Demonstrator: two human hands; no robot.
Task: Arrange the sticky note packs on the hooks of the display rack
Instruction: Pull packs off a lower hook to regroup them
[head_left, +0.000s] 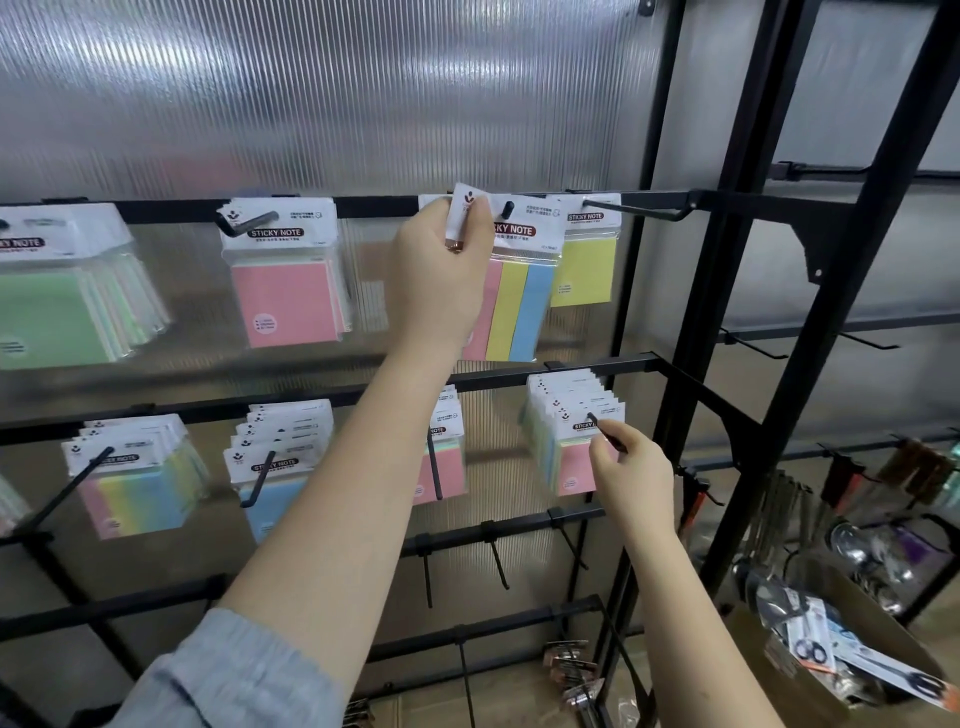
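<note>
Sticky note pack (511, 291) hangs long-axis vertical, header up, pinched by left hand (441, 270); right hand (631, 480) pinches a hook (605, 434).

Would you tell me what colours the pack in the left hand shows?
Pink, yellow and blue stripes on the pack that the left hand grips; head view.

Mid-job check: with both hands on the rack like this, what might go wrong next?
1. The left hand pinches only the header corner of the striped pack near the hook tip; the header may tear or the pack may slip off.
2. The right hand grips the lower hook; pulling it may slide its crowded stack forward.
</note>
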